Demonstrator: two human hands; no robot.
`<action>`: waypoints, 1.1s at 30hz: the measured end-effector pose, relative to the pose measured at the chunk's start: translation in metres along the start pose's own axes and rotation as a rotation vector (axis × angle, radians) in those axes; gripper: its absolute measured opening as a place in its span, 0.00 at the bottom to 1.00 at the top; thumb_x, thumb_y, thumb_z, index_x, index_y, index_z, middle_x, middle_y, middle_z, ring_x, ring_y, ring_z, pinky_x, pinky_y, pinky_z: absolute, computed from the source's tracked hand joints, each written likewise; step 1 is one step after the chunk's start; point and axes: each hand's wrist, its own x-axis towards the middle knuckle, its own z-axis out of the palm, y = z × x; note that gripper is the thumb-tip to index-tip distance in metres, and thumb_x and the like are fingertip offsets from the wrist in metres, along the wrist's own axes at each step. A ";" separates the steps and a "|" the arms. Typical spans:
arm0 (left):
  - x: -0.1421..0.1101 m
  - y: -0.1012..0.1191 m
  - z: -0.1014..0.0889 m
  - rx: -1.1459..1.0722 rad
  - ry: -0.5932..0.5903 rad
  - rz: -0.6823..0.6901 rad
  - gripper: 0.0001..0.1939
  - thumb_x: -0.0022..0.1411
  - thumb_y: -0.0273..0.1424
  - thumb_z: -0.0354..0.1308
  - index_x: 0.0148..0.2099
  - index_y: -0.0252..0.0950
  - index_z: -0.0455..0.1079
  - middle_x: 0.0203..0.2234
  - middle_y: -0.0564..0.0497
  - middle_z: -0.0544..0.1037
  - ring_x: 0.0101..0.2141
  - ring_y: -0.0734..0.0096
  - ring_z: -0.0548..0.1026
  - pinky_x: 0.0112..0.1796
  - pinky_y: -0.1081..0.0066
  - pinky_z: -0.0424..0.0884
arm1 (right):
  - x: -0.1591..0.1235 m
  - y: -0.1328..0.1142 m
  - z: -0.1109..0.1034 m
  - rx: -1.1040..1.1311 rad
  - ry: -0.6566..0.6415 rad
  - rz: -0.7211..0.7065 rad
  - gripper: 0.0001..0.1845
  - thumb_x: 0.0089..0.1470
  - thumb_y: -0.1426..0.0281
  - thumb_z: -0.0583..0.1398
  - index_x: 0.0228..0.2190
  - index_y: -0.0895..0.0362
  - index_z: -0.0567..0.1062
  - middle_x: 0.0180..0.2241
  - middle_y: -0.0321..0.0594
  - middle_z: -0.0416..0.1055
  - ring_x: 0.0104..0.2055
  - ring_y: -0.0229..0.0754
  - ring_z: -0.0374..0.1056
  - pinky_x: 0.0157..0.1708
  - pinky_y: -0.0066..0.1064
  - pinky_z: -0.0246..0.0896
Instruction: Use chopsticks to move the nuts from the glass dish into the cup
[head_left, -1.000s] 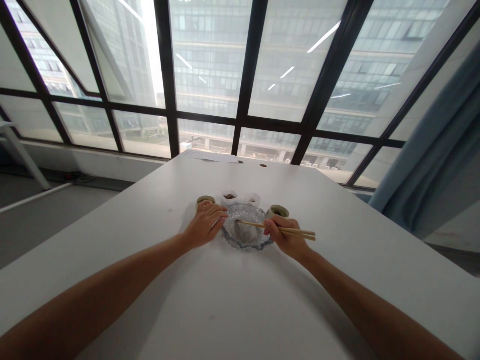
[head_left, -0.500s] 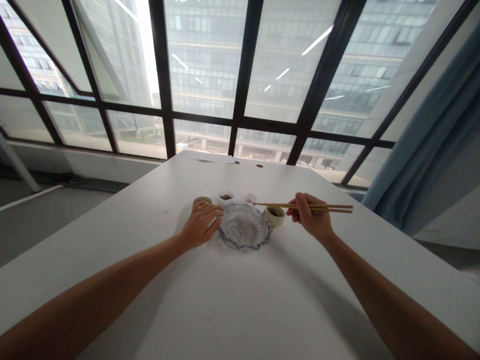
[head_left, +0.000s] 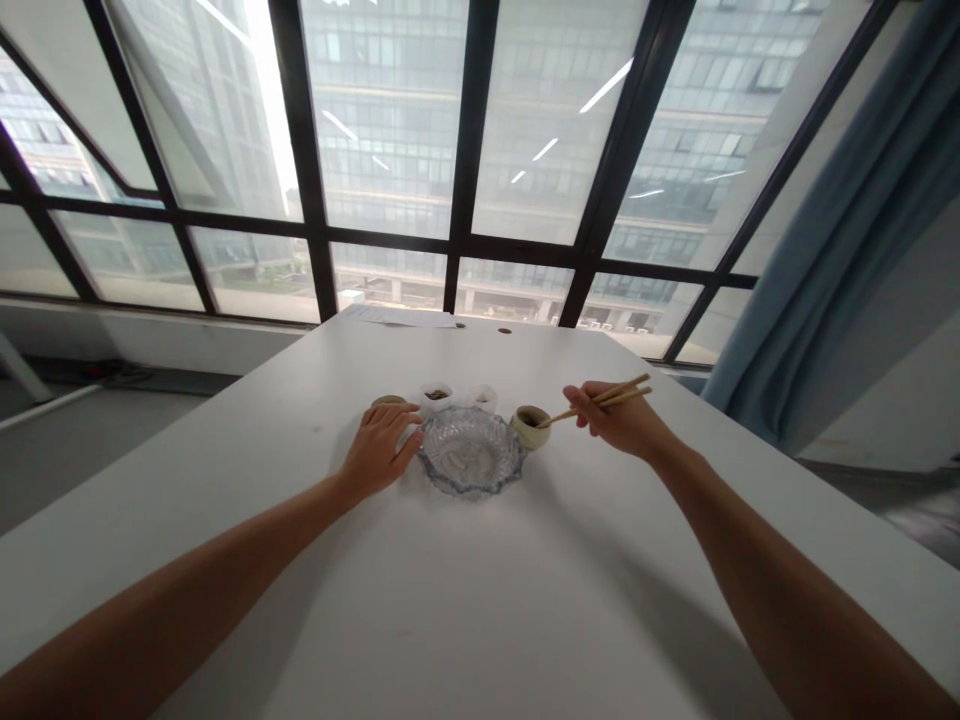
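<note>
My right hand (head_left: 616, 415) grips a pair of chopsticks (head_left: 561, 416), their tips at the mouth of a small beige cup (head_left: 530, 432). Whether the tips hold anything is too small to tell. A clear glass bowl with a wavy rim (head_left: 471, 490) stands just left of that cup. At the bowl's left edge rests my left hand (head_left: 381, 445), fingers stretched out. Partly hidden behind those fingers is a second cup (head_left: 389, 400). Behind the bowl are a small white dish (head_left: 436, 397) with dark bits in it and another white dish (head_left: 482, 398).
All of this stands on a white table (head_left: 450, 610). Papers (head_left: 397, 317) lie at its far edge, near two small dark round spots. Beyond are large framed windows, with a blue curtain (head_left: 810, 270) on the right.
The chopstick tips have come down from near the right white dish to the right cup's mouth, and the sticks now slant. My left hand stays by the bowl. The view has turned slightly right.
</note>
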 end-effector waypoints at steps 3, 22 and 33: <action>0.000 0.000 0.001 -0.002 0.000 -0.004 0.11 0.70 0.36 0.51 0.47 0.40 0.73 0.50 0.43 0.80 0.51 0.55 0.75 0.53 0.49 0.66 | 0.000 -0.001 -0.003 0.001 0.021 0.018 0.40 0.56 0.34 0.50 0.19 0.55 0.72 0.16 0.42 0.72 0.17 0.39 0.66 0.17 0.28 0.57; -0.001 0.000 0.000 -0.005 -0.002 -0.021 0.11 0.68 0.36 0.52 0.46 0.41 0.73 0.49 0.44 0.80 0.52 0.55 0.75 0.54 0.50 0.67 | 0.001 -0.003 -0.003 0.138 0.163 0.173 0.38 0.53 0.35 0.56 0.21 0.58 0.75 0.15 0.44 0.72 0.13 0.38 0.65 0.12 0.27 0.59; -0.001 0.000 0.000 -0.003 0.006 -0.025 0.09 0.69 0.35 0.52 0.47 0.40 0.72 0.49 0.44 0.80 0.52 0.55 0.75 0.53 0.50 0.67 | -0.013 -0.041 0.018 0.579 0.140 0.101 0.33 0.52 0.38 0.60 0.22 0.56 0.74 0.15 0.40 0.71 0.13 0.36 0.63 0.13 0.28 0.57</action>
